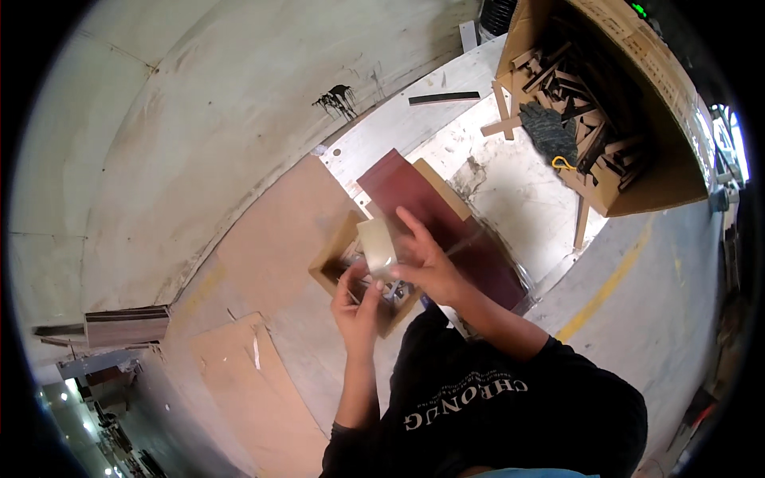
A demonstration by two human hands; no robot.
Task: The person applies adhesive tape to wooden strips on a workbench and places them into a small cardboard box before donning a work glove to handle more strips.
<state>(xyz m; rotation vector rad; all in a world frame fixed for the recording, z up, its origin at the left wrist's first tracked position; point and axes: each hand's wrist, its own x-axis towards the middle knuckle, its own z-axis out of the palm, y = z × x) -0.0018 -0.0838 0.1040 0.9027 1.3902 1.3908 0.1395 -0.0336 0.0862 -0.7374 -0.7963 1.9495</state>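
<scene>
1. The right hand (426,263) grips a roll of pale, translucent tape (377,247) from the right side, fingers spread over its upper edge; the roll sits upright between the two hands, just above a small open cardboard box (331,263).
2. The left hand (356,307) is pinched narrowly just below the roll; whether it holds a loose tape end I cannot tell.
3. The small box is brown and square, with small, dim items inside, too blurred to name.
4. Behind the hands lies one dark red-brown board (434,211), flat and smooth, with a tan strip along its far edge.
5. One large cardboard carton (637,171) stands open at upper right, filled with many short wooden offcuts (570,88) and one dark glove (548,131).
6. One thin dark strip (444,98) lies on the pale worktop (518,199).
7. One flat cardboard sheet (239,382) lies on the floor at lower left.
</scene>
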